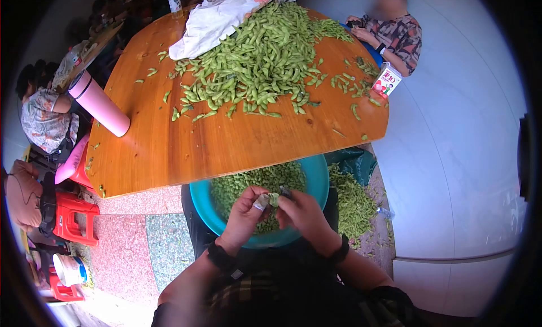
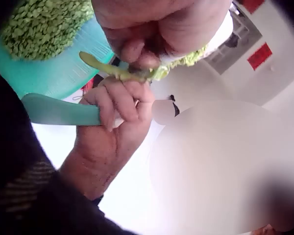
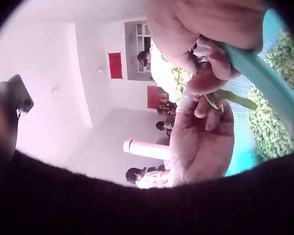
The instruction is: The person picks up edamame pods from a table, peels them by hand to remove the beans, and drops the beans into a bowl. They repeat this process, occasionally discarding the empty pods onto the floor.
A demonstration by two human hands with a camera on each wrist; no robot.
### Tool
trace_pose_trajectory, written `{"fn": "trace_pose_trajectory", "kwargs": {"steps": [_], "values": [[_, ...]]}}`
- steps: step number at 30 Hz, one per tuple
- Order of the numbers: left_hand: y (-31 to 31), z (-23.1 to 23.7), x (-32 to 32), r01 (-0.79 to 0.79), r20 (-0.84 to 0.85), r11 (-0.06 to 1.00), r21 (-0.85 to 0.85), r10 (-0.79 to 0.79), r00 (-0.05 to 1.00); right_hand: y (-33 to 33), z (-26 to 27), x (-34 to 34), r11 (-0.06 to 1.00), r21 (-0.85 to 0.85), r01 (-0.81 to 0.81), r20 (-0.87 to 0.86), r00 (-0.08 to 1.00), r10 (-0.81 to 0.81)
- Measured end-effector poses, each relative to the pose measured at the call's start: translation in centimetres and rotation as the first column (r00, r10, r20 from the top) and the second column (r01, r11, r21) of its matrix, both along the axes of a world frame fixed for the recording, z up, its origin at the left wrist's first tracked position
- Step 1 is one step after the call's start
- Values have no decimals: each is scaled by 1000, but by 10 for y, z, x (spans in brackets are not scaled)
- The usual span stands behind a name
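Note:
Over the turquoise basin (image 1: pixel 322 183), both hands meet around a green soybean pod (image 2: pixel 100 63). My left hand (image 1: pixel 244 214) pinches the pod, with a whitish wrap on one finger. My right hand (image 1: pixel 305 214) grips a tool with a curved teal handle (image 2: pixel 63 110), its fingers curled round it; the working end is hidden by the fingers. In the right wrist view the pod's tip sticks out past the left fingers, close beneath the teal handle. Shelled green beans (image 1: pixel 226 187) fill much of the basin below.
A wooden table (image 1: pixel 226 149) in front bears a heap of pods (image 1: pixel 259 62), a white cloth (image 1: pixel 209 28), a pink tumbler (image 1: pixel 101 104) and a drink carton (image 1: pixel 387 80). Green pods or empty shells (image 1: pixel 353 205) lie on the floor right of the basin. Red stools (image 1: pixel 73 214) stand left.

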State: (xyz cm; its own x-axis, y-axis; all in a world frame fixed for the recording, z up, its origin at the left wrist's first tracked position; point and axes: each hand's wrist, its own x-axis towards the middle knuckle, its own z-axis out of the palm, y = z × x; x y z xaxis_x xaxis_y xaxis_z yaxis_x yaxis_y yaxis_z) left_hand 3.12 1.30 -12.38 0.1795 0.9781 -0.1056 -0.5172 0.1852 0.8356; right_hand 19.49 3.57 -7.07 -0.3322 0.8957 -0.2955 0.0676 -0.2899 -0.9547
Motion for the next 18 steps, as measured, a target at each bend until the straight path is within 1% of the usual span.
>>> {"fn": "trace_pose_trajectory", "kwargs": {"steps": [1, 2, 3, 4, 5, 6, 7, 8, 9, 10, 11, 12, 13, 14, 15, 16, 17, 18], "values": [[0, 6, 2, -27, -76, 1000, 7, 27, 997, -1, -4, -1, 1000, 0, -1, -1, 1000, 1], [0, 10, 3, -53, -152, 998, 17, 55, 987, -2, -13, -2, 995, 97, 23, -4, 1000, -23], [1, 12, 5, -53, -153, 998, 16, 55, 987, -3, -18, -2, 980, 192, 48, -11, 999, -47], [1, 13, 6, -80, -193, 996, 28, 84, 978, -3, -18, -2, 981, 190, 48, -12, 999, -47], [1, 13, 6, -106, -231, 994, 41, 113, 966, -3, -17, 0, 969, 241, 61, 42, 996, -73], [1, 11, 5, -107, -231, 994, 39, 113, 966, -2, -17, 1, 954, 291, 70, 95, 990, -101], [1, 8, 4, -173, -410, 979, 106, 202, 890, -1, -15, 2, 955, 289, 69, 95, 990, -100], [0, 6, 2, -223, -566, 957, 183, 288, 773, -1, -12, 3, 911, 409, 47, 192, 972, -136], [0, 8, -1, -222, -566, 958, 181, 286, 773, 1, -10, 3, 854, 521, 12, 280, 942, -183], [-2, 12, -4, -159, -627, 952, 260, 291, 723, 2, -10, 3, 855, 518, 14, 280, 942, -184], [-3, 16, -5, -88, -681, 939, 332, 303, 667, 3, -10, 2, 833, 553, 2, 308, 929, -206], [-4, 22, -5, -88, -682, 940, 330, 302, 667, 4, -11, 1, 809, 587, -13, 334, 915, -228], [-4, 29, -2, -43, -707, 910, 412, 349, 615, 3, -13, 1, 811, 585, -14, 334, 915, -225], [-4, 33, -1, 8, -725, 873, 487, 399, 561, 2, -15, 0, 797, 602, -55, 350, 915, -201], [-4, 33, 1, 6, -728, 875, 484, 399, 558, 0, -16, -1, 781, 617, -96, 366, 914, -177], [-6, 33, 3, 23, -753, 887, 462, 378, 540, -1, -15, -2, 783, 614, -97, 365, 915, -173], [-7, 33, 3, 39, -776, 898, 438, 356, 521, -2, -12, -2, 780, 610, -139, 391, 909, -144], [-7, 36, 1, 67, -776, 901, 429, 330, 537, -3, -8, -1, 776, 603, -183, 419, 901, -113]]}}
